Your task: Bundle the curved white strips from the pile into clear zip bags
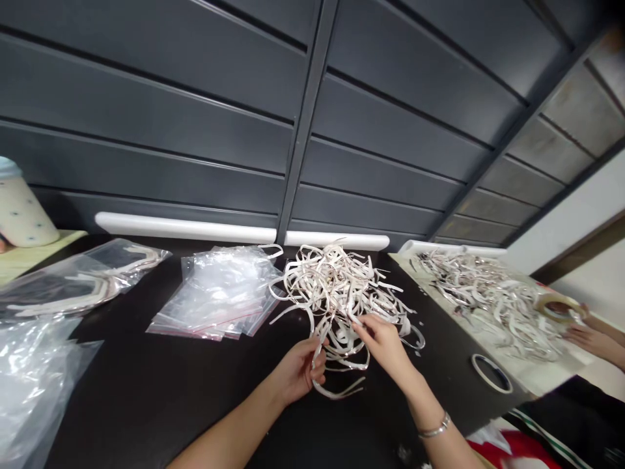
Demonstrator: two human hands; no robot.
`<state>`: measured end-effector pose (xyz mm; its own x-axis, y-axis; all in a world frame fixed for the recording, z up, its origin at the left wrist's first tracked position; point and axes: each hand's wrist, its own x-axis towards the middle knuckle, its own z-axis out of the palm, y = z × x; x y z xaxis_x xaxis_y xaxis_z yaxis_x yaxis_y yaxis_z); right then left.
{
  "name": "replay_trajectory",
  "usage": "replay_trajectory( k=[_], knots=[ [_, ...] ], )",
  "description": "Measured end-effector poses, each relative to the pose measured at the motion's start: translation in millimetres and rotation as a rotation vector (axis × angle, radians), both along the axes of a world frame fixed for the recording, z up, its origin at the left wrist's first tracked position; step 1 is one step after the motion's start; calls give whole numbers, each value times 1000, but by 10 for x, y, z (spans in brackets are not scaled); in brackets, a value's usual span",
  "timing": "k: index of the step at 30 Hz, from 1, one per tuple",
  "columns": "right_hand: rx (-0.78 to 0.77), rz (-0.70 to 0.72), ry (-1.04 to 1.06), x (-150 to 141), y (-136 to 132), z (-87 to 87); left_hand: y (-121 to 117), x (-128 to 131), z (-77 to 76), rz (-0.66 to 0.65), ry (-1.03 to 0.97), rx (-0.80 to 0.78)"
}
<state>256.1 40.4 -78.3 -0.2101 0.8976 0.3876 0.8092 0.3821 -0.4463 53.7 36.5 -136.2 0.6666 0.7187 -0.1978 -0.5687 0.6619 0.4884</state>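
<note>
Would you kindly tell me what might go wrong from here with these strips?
The strip in the left hand may snag, since the pile looks tangled. The right hand, at the pile's near side, could drag it wider. The nearby plastic bags might shift if the pile spreads.

Edges and fingers crop the scene at a dark worktable (122, 391).
A spotted cup (27, 212) at 9 o'clock and clear bags (29, 391) at 8 run past the left edge; at 6, the left hand (299, 371) hides part of a pale strip (336, 395). A co-worker's hand (596, 342), between 3 and 4, is blurred, its arm cut off. Specks (404, 453) at 5 are too small to identify.
</note>
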Motion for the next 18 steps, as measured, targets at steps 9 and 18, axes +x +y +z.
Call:
replay_trajectory(
  k=[9, 18],
  knots=[
    [-141, -73, 117, -318, 1101, 148, 7, -12, -9, -83, 22, 40],
    [-436, 53, 608, -623, 1583, 245, 35, -43, 7, -55, 36, 42]
  ],
)
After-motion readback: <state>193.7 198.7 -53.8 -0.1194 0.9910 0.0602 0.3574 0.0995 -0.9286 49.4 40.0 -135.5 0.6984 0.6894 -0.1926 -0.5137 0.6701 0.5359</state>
